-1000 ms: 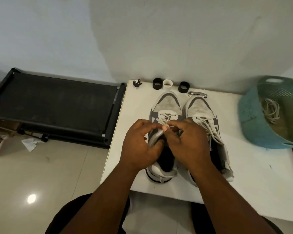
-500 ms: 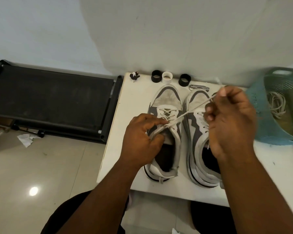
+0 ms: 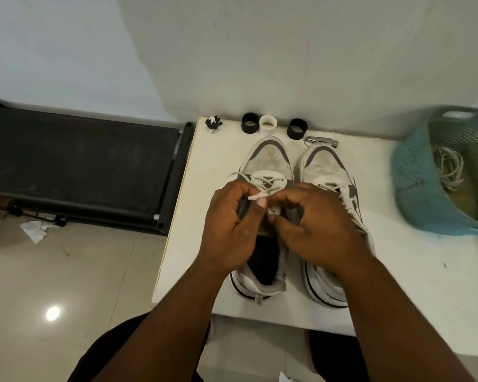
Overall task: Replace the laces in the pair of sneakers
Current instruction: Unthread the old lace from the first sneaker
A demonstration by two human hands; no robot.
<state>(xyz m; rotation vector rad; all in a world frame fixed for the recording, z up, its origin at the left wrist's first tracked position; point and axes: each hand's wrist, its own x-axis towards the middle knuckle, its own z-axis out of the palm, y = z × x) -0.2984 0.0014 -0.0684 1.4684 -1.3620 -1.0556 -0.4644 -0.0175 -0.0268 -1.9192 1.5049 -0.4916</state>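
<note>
Both hands meet over left sneaker on white table: left hand pinches lace, right hand pinches at the eyelets, hiding tongue. Right sneaker beside. Beyond toes: rings, clippers. Far right, teal basket holding laces.

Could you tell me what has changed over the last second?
The right hand, which had drawn the lace up and rightward, came back to the left sneaker; both hands pinch there again. The left hand, right sneaker and basket stayed.
</note>
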